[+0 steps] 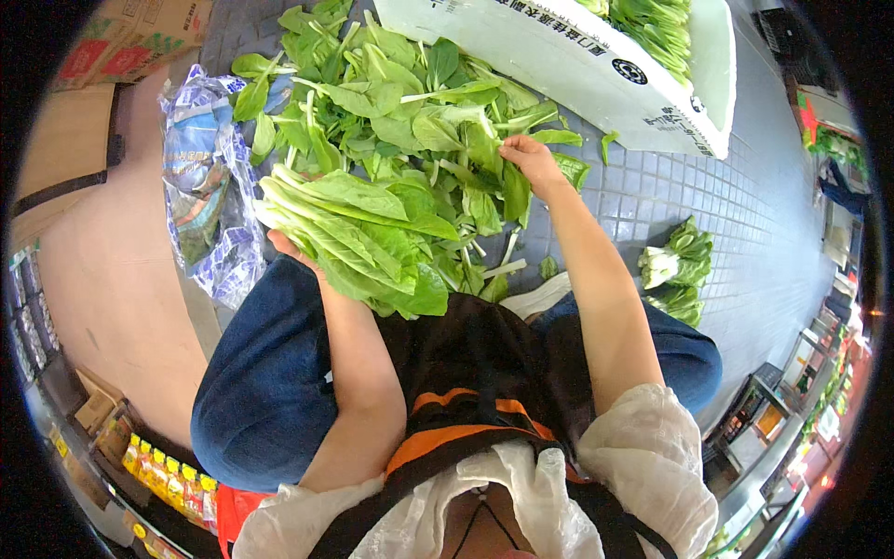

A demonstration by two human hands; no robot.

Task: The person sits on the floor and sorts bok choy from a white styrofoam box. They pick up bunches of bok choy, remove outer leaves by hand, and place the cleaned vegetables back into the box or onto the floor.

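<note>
A bundle of long leafy greens [356,230] with pale stalks lies across my left hand [297,253], which grips it from below near the stalk ends. My right hand [534,164] reaches to the right side of a heap of loose green leaves [380,98] on the tiled floor. Its fingertips pinch a green leaf [483,145] at the edge; exactly where the fingers meet is partly hidden. Cut pale stalks [504,269] and leaf scraps lie on the floor between the heap and my knees.
A white foam box [545,63] of greens stands beyond the heap. Left lies a crumpled printed plastic bag [202,175], with cardboard boxes [140,42] behind. Two bunches of bok choy [677,255] rest on the tiles at right. Yellow packets [171,482] stand at lower left.
</note>
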